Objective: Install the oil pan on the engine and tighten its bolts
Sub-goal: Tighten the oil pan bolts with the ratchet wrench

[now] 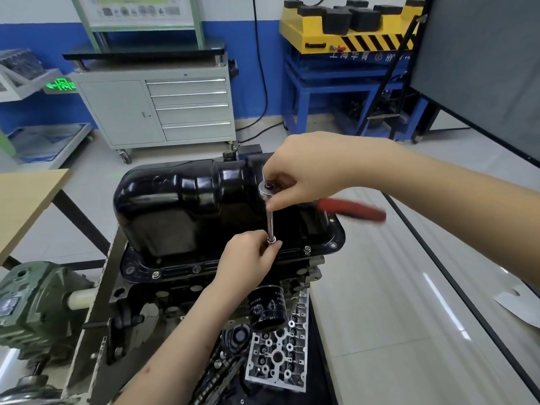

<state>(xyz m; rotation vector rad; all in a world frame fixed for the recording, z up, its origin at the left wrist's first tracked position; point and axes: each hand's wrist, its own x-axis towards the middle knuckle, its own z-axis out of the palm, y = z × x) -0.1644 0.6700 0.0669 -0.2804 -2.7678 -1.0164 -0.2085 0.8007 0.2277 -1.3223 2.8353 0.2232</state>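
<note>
Sitting upside-down on the engine (pixel 181 290), the black pan (pixel 187 206) is already lying with its flange on the block, and several bolts (pixel 306 249) are showing along the near edge. The right hand (pixel 304 176) is pinching the head of a ratchet (pixel 267 190), whose red handle (pixel 350 210) is blurring out to the right, while the left hand (pixel 248 258) is curling its fingers round the foot of the extension (pixel 271 226) to steady the socket on a flange bolt; the bolt itself is hiding under the fingers. The pan is looking like stiff pressed steel with a glossy, probably slippery skin, so holding it by the flange rim would likely be surer than by the rounded sump. The long thin extension is likely to tilt off the bolt unless guided low down, as the left hand is doing. As for containers, the pan is facing mouth down, so nothing of its inside is showing; an oil filter (pixel 267 308) is sticking out below the flange, and a grey cabinet (pixel 155 109) behind is standing with its drawers closed, contents unseen.
</note>
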